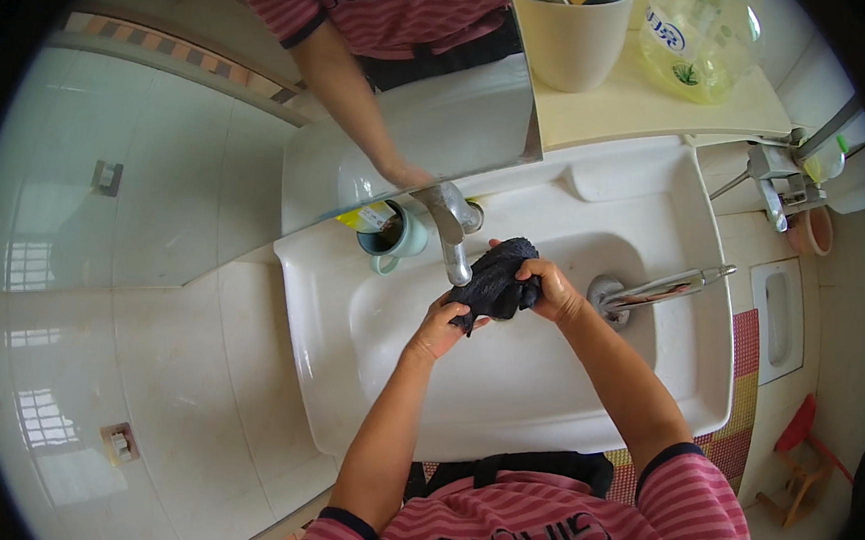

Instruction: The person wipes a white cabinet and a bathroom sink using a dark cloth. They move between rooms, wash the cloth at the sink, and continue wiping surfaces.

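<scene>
A dark, bunched cloth is stretched between my two hands above the white ceramic sink. My left hand grips its lower left end, close to the tip of the chrome faucet. At the upper right end, my right hand pinches the cloth with the thumb on top. Part of the fingers of both hands is hidden by the cloth. No stream of water can be made out under the spout.
On the sink's back ledge stands a light-blue mug with a yellow packet. A chrome rod-like fitting juts over the basin at right. Above are a mirror, a cream shelf, a white cup and a clear bottle.
</scene>
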`<state>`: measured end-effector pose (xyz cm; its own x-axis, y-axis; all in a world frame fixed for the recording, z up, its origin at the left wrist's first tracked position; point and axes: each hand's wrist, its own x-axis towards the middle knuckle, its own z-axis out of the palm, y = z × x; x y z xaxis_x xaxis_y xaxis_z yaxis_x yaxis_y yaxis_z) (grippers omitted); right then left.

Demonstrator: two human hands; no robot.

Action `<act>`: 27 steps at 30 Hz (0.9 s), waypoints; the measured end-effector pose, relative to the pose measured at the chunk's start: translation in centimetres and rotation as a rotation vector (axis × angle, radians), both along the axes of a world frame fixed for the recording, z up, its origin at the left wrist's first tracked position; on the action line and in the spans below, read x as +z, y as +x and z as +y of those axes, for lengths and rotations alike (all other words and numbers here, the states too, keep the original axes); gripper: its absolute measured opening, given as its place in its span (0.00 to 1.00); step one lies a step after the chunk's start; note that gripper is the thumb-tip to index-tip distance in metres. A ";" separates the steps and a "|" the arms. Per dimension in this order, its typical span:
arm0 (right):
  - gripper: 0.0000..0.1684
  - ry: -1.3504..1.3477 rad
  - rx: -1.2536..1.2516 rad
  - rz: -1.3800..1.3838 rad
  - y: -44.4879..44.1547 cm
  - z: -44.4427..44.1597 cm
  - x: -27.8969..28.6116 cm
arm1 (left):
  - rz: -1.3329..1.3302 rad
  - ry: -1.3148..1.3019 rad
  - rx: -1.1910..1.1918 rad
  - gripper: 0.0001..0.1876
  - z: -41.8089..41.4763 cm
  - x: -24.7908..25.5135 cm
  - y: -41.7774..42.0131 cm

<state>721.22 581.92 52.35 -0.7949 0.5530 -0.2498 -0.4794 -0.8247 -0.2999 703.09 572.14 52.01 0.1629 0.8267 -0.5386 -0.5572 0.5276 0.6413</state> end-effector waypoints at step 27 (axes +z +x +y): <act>0.17 0.483 -0.257 -1.015 -7.2 -2.3 -1.9 | 0.112 -0.464 0.333 0.12 0.6 -0.1 2.0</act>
<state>714.06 579.65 50.44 -0.1994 0.8814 -0.4281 0.0262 -0.4320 -0.9015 705.14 572.79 51.96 -0.1442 0.4966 -0.8559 -0.6830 0.5760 0.4492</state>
